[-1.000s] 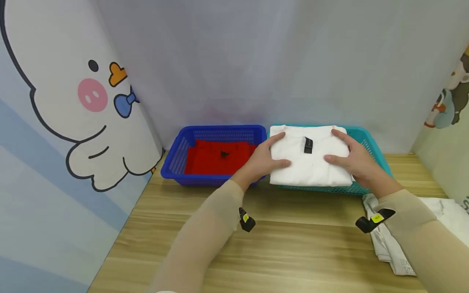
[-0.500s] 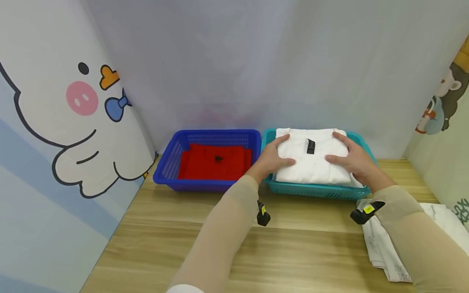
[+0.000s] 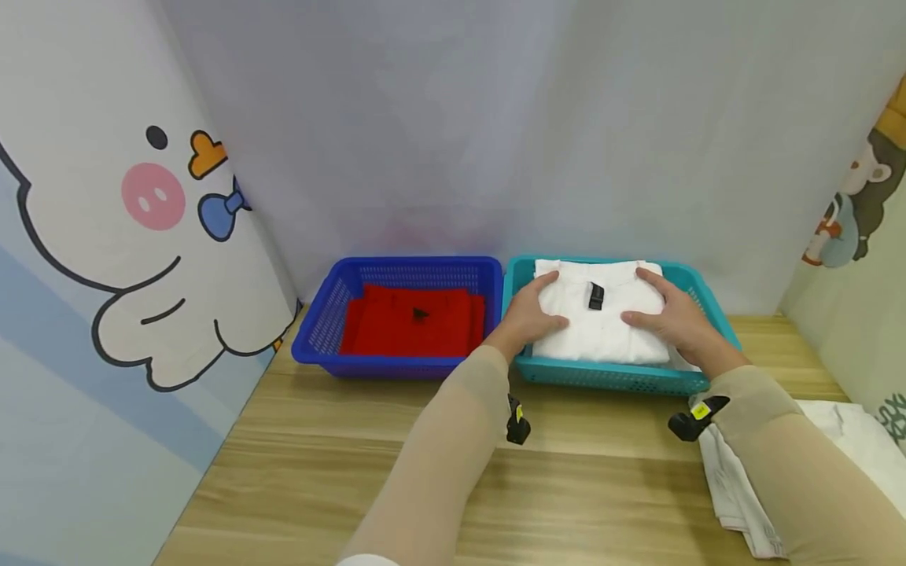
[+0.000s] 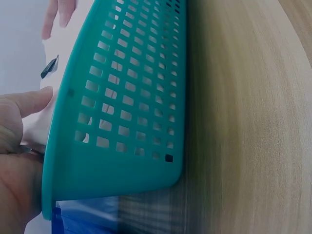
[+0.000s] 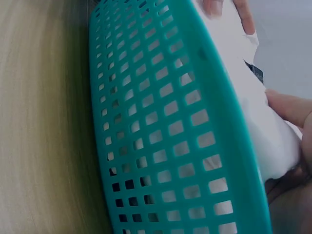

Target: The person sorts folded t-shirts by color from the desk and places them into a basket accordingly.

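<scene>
A folded white T-shirt with a black neck label lies inside the teal basket, just under rim height. My left hand grips its left side, thumb on top. At the opposite side my right hand holds it the same way, and more white cloth shows beneath it there. In the right wrist view the thumb presses on the cloth while the other fingers go under its edge. The left wrist view has the left thumb over the shirt beside the basket's rim.
A blue basket with folded red clothing stands directly left of the teal one. Another white garment lies on the wooden table at the right, partly under the right forearm. A pale curtain wall rises behind the baskets.
Both hands have lowered the folded white T-shirt from above the teal basket's rim down into it. The view has shifted slightly; the blue basket's contents look the same.
</scene>
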The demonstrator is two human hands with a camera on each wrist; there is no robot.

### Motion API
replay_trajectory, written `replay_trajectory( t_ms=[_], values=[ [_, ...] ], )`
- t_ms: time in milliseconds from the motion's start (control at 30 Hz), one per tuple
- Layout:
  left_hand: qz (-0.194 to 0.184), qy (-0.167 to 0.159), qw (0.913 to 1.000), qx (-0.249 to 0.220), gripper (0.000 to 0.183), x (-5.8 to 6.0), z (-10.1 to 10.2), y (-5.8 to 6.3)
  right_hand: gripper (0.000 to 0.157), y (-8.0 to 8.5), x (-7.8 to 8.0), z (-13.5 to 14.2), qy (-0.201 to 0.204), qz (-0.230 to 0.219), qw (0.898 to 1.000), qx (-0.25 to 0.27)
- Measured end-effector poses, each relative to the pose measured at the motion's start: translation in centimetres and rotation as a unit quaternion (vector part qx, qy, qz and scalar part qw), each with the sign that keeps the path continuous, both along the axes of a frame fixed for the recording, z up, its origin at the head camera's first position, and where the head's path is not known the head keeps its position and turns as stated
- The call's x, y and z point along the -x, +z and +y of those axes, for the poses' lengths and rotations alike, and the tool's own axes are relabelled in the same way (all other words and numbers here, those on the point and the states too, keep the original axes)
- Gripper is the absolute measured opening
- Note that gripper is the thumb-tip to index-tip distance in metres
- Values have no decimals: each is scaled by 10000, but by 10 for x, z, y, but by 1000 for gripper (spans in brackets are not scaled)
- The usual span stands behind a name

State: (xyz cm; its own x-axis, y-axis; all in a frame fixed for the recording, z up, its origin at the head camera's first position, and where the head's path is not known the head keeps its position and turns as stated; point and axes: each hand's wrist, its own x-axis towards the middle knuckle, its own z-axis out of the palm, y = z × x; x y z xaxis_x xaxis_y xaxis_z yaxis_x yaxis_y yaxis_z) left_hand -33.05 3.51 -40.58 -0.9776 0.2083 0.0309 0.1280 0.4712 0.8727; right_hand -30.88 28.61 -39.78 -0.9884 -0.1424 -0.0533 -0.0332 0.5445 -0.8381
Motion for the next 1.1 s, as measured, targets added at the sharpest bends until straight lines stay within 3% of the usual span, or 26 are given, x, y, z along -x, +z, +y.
replay_trajectory(
  t_ms=[567,1100],
  values=[
    [-74,-264,9995,128,80,-2,-6,-2,92,-10,3,-6,-64,120,9994,-322],
    [-453,-270,9984,211,71,-5,-1,6,92,-5,-1,-9,200,-341,9984,-404]
  ],
)
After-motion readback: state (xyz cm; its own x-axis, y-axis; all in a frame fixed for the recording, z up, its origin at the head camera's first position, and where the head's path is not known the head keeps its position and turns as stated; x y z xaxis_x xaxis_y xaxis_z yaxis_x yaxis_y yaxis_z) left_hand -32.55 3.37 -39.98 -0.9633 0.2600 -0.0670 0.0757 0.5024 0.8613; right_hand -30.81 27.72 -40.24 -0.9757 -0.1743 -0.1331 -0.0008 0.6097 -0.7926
